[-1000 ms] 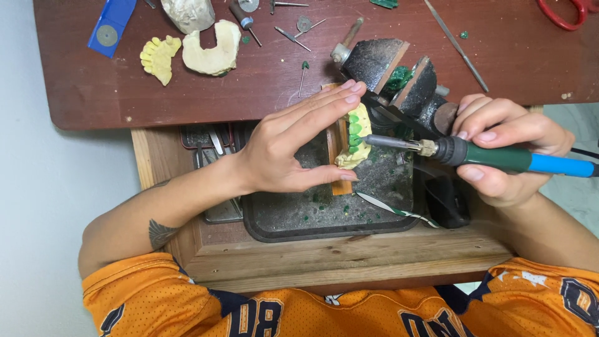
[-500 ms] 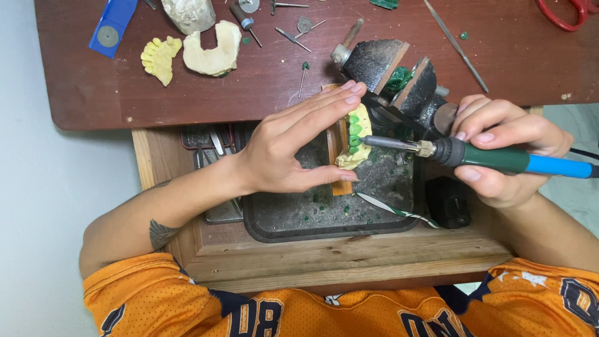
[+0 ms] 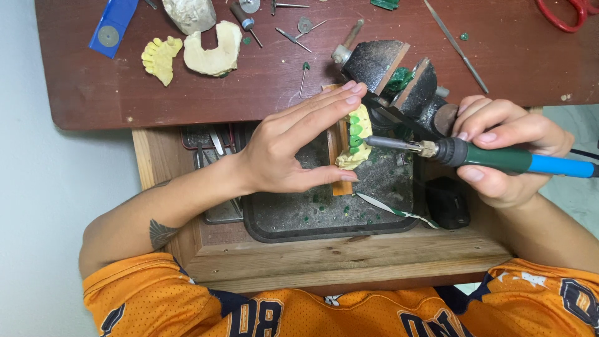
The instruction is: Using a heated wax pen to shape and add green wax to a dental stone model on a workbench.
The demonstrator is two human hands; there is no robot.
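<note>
My left hand (image 3: 293, 146) grips a yellow dental cast (image 3: 354, 146) with green wax teeth, held over a black tray (image 3: 312, 226) against a small wooden block (image 3: 340, 156). My right hand (image 3: 508, 156) holds a green and blue heated hand tool (image 3: 499, 157) like a pen. Its metal tip touches the green wax on the cast.
On the dark red table (image 3: 262, 81) lie a yellow cast (image 3: 161, 57), two white plaster casts (image 3: 212, 53), several burs, a blue strip (image 3: 111, 28), a thin metal rod (image 3: 455, 45) and red scissors (image 3: 561, 14). A black vise (image 3: 399, 81) stands behind the tray. A wooden drawer (image 3: 349, 256) holds the tray.
</note>
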